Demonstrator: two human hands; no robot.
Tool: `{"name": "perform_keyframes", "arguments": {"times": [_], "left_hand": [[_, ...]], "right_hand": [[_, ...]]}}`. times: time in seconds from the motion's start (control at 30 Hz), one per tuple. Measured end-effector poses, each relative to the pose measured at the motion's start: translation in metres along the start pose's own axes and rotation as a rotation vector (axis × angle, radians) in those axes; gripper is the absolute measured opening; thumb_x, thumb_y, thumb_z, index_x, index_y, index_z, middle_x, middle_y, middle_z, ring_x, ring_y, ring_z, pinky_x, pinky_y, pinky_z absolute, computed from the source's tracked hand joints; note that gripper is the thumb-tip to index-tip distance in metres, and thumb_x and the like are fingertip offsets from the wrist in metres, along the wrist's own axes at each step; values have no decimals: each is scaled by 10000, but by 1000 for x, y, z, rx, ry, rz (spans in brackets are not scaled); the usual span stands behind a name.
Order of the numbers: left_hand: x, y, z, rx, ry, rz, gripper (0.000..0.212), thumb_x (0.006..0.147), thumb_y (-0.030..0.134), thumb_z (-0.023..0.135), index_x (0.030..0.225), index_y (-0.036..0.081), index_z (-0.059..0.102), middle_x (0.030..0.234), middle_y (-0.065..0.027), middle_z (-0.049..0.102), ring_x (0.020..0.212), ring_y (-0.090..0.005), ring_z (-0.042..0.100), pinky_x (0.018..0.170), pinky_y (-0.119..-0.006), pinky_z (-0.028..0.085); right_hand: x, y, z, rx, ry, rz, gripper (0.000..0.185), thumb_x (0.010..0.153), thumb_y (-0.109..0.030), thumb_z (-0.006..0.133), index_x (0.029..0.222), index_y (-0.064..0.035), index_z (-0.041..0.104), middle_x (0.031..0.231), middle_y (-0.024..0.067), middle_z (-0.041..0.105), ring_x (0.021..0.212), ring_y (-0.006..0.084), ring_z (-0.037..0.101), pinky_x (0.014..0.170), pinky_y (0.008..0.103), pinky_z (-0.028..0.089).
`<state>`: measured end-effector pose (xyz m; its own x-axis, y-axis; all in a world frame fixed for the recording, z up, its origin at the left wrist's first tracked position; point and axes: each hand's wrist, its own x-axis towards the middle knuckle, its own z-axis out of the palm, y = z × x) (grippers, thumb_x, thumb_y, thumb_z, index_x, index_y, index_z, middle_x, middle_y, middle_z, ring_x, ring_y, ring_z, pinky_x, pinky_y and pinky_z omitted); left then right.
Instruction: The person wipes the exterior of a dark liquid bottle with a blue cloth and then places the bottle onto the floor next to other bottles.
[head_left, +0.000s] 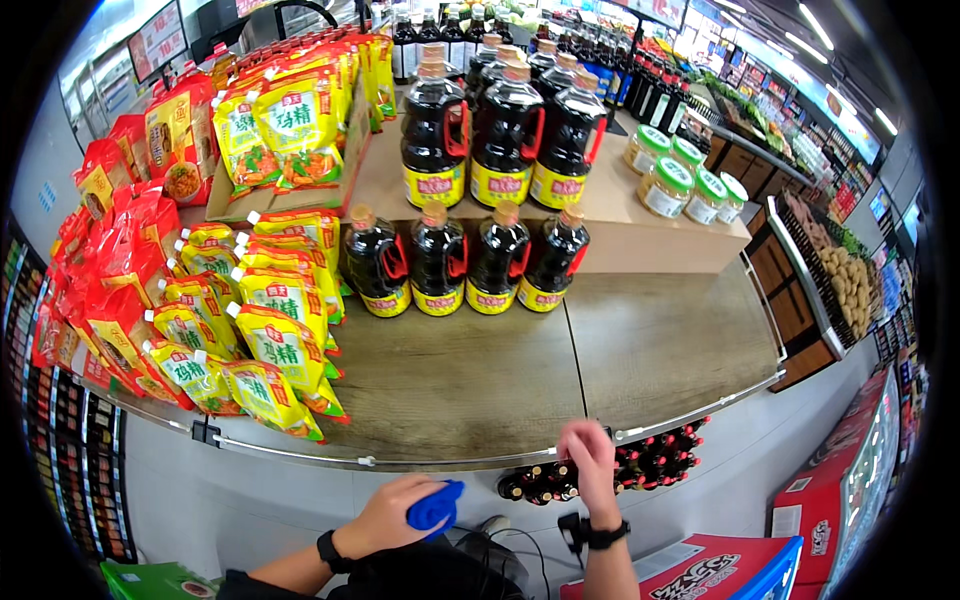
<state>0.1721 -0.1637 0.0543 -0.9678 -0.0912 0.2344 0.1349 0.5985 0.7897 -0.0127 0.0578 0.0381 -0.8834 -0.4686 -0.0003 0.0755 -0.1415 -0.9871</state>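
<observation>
My left hand (397, 510) grips a bunched blue cloth (437, 510) low in front of my body, short of the table's front rail. Beyond that rail, on the right, my right hand (590, 454) is raised with its fingers curled in, and nothing shows in it. Before me spreads a wood-grain display table (465, 382). Dark sauce bottles (439, 262) with red handles and yellow labels line its middle. Larger bottles of the same look (504, 142) stand on a raised cardboard-coloured riser (652, 251) behind them.
Yellow seasoning pouches (281, 345) and red packets (127, 285) crowd the table's left side. Several green-lidded jars (666, 187) stand on the riser. Dark bottles (660, 457) sit low beyond the front rail (465, 460). Red printed boxes (697, 566) are at lower right.
</observation>
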Motion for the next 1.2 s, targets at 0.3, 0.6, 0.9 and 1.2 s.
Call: {"name": "perform_keyframes", "arguments": {"times": [0.3,0.6,0.9,1.2], "left_hand": [[-47,-43,-69,-17,127,-91,360,638,122,771,943,-6,627,868,-155,615,767,-305,602,693,-352,492],[-56,-62,-101,-64,117,-116,319,639,81,755,919,4,625,834,-143,595,741,-293,590,682,-347,479],[-26,-41,-89,-130,-19,-164,316,642,87,751,908,-9,610,843,-152,587,765,-297,583,704,-347,466],[36,12,-66,-738,119,-277,842,741,366,749,1333,31,254,1188,-141,464,1019,-253,537,881,-398,447]], "right_hand": [[236,-10,38,-793,534,-543,414,736,4,625,1127,7,486,1052,122,527,899,217,514,807,331,439],[311,-9,-40,-778,40,-100,485,730,45,564,1197,10,437,954,90,597,893,175,578,777,304,475],[206,-7,6,-141,73,62,175,792,-119,657,928,-14,624,842,32,643,735,81,553,692,242,446],[74,-10,17,31,12,58,235,895,-235,590,983,-17,597,885,-24,589,799,53,512,732,234,442]]}}
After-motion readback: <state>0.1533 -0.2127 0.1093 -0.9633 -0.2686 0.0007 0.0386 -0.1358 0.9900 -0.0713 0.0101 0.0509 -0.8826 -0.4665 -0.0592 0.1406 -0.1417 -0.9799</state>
